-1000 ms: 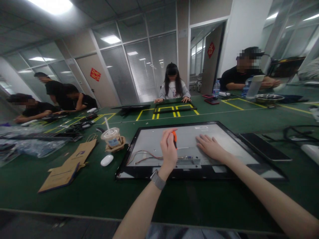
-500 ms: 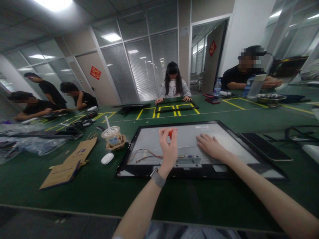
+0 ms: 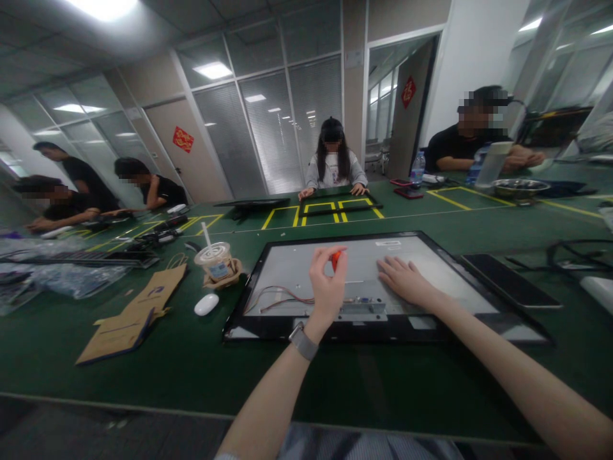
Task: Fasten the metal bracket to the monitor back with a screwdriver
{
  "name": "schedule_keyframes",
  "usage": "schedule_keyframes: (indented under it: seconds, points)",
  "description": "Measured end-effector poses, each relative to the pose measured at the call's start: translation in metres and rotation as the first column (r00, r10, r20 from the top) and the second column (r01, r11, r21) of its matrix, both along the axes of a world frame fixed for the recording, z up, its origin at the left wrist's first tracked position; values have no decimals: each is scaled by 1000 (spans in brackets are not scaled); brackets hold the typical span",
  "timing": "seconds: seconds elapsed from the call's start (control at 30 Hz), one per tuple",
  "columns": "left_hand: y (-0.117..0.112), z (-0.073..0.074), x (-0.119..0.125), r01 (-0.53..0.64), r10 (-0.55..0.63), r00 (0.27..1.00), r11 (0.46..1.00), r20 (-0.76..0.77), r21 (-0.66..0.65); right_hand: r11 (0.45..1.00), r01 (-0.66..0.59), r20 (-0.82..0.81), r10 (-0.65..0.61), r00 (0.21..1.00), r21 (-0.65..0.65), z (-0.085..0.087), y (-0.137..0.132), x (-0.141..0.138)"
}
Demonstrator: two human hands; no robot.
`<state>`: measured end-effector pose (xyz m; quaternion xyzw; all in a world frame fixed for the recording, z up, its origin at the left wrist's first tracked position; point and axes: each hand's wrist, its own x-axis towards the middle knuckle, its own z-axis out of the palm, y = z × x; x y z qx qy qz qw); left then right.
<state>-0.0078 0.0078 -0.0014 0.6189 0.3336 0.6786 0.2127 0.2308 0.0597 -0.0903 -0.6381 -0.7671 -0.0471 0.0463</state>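
Observation:
A large monitor panel lies face down on the green table, its grey metal back up, with red and white wires at its left and a small metal bracket near the front edge. My left hand, with a watch on the wrist, is closed around an orange-handled screwdriver, held upright over the bracket. My right hand rests flat on the metal back, fingers stretched out.
Left of the panel are a lidded drink cup with a straw, a white mouse and a brown paper bag. A dark tablet lies at the right. Other people sit around the table, one opposite with a black frame.
My left hand has shifted its grip on the screwdriver, turning it slightly; less of the orange handle shows. My right hand has stayed flat on the panel. A person at far left moved further left.

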Motion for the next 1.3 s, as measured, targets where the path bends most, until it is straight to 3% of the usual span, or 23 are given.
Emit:
schedule_keyframes:
  seconds: [0.2, 0.47, 0.7, 0.83, 1.13, 1.3]
  points:
    - [0, -1, 0, -52, 52, 998, 999, 46, -2, 1000, 3, -16, -3, 1000, 4, -1, 0, 1]
    - [1, -2, 0, 79, -72, 993, 994, 95, -78, 1000, 1, 4, -1, 1000, -7, 1, -1, -1]
    - [-1, 0, 2, -10, 10, 1000, 1000, 6, 27, 1000, -11, -14, 11, 1000, -2, 3, -2, -1]
    - [-3, 2, 2, -38, 38, 999, 999, 11, 21, 1000, -12, 1, 12, 1000, -2, 2, -2, -2]
    - [-2, 1, 3, 140, -127, 982, 986, 143, -88, 1000, -11, 10, 11, 1000, -12, 0, -1, 1]
    - [-1, -2, 4, 108, -106, 992, 994, 72, -29, 1000, -3, 7, 3, 1000, -10, 0, 0, 1]
